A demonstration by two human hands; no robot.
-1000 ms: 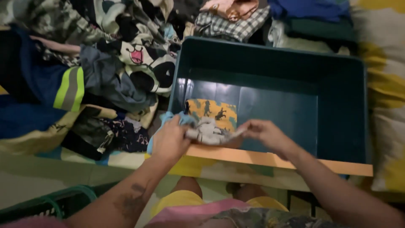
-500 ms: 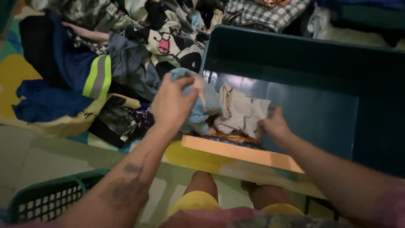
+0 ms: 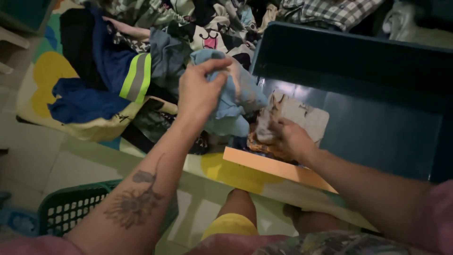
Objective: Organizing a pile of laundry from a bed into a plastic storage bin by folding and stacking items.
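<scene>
The scene was dim and muted, with soft indoor light that seemed to fall from above and left colours dull and slightly grainy. A pale sheen of glare lay on the inner floor of the dark teal bin [image 3: 377, 127], while its far wall sank into deep shadow. The left hand [image 3: 200, 89] was slightly blurred, and the frame edges looked soft.

The dark green bin [image 3: 358, 71] is cut off by the right edge, its lower front corner is hidden behind the right hand [image 3: 289, 138] and a folded printed garment [image 3: 297, 115], the clothes pile [image 3: 155, 52] is cropped at the top, and the green basket [image 3: 71, 208] is half covered by the left forearm.
</scene>
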